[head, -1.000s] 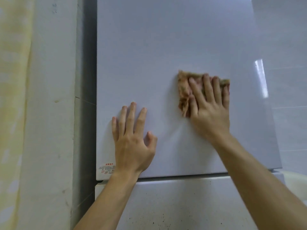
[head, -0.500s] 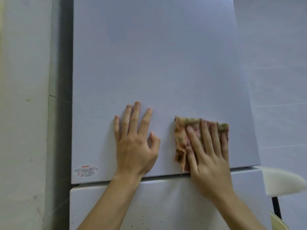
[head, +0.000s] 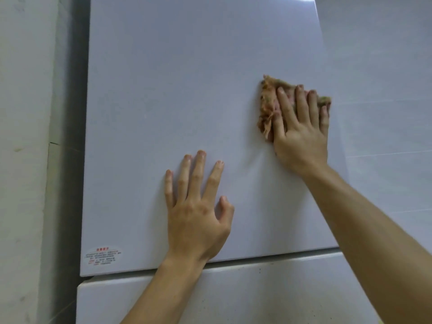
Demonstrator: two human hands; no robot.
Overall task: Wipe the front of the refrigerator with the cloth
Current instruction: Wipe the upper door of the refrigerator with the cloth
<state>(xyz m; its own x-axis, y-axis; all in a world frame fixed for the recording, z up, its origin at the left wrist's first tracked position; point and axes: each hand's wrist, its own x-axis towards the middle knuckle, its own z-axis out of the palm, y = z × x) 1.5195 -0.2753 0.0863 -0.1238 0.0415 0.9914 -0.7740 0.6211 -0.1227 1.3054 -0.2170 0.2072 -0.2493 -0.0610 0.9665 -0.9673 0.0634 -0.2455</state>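
Note:
The refrigerator's upper door (head: 175, 90) is a plain white panel that fills most of the view. Its lower door (head: 245, 295) begins below a horizontal gap. A folded, mottled orange-pink cloth (head: 267, 106) lies flat against the upper door near its right edge. My right hand (head: 301, 127) presses the cloth to the door with straight, spread fingers. My left hand (head: 196, 209) rests flat on the bare door lower down and to the left, fingers straight, holding nothing.
A small red-printed sticker (head: 102, 256) sits at the upper door's bottom left corner. A pale wall (head: 23, 160) stands left of the refrigerator across a dark gap. White tiled wall (head: 385, 90) lies to the right.
My right hand has slid the cloth up the door from near the bottom edge to its upper right part. My left hand has stayed flat on the door.

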